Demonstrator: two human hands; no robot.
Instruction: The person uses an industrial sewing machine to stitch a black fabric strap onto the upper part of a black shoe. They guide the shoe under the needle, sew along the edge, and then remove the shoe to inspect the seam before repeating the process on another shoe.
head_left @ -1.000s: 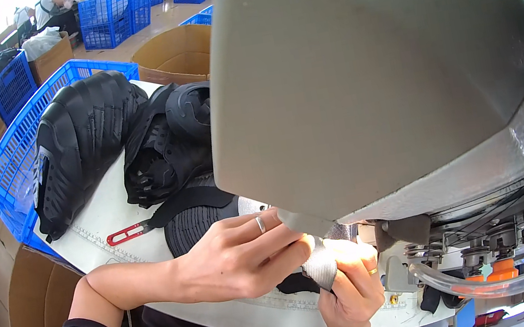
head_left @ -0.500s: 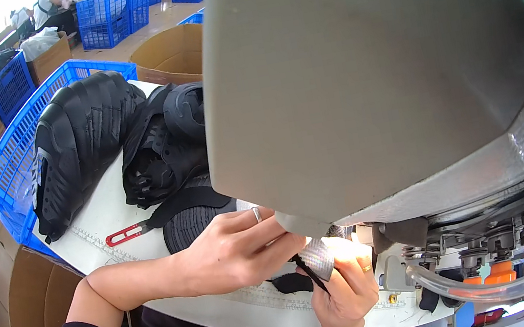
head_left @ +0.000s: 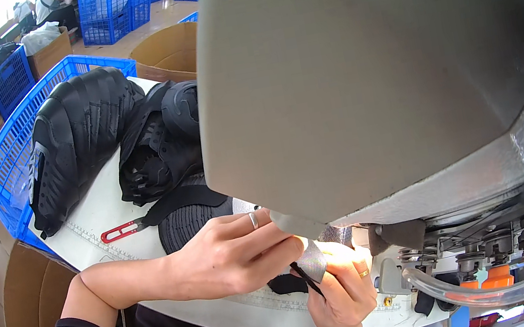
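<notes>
Left hand: the left hand (head_left: pixel 233 256) lies palm down on the white table (head_left: pixel 92 214), fingers drawn together, with the fingertips pressed onto the grey fabric piece (head_left: pixel 313 261). A ring sits on one finger.
Right hand: the right hand (head_left: pixel 340 290) rises from the lower edge, thumb and fingers pinched on the lower edge of the grey fabric piece. It also wears a ring.
Grey fabric piece: a small grey strip with a thin black edge, held between both hands just under the front of the machine head, at the near edge of the table.
Machine head: the large grey machine head (head_left: pixel 371 67) fills the upper right of the view and overhangs both hands. Its underside on the right carries metal parts, a clear tube (head_left: pixel 481 293) and two orange caps (head_left: pixel 485 278).
Black piece: a small black piece (head_left: pixel 285 284) lies on the table, just below the left hand.
Thread snips: red-handled thread snips (head_left: pixel 121 230) lie on the table left of the left hand, apart from it.
Black stock: a heap of black moulded shoe parts (head_left: pixel 131 137) lies at the far left of the table. A round black textured part (head_left: pixel 188 222) lies just above the left hand.
Surroundings: a blue plastic crate (head_left: pixel 9 159) stands beside the table on the left, with cardboard boxes (head_left: pixel 168 47) beyond it.
</notes>
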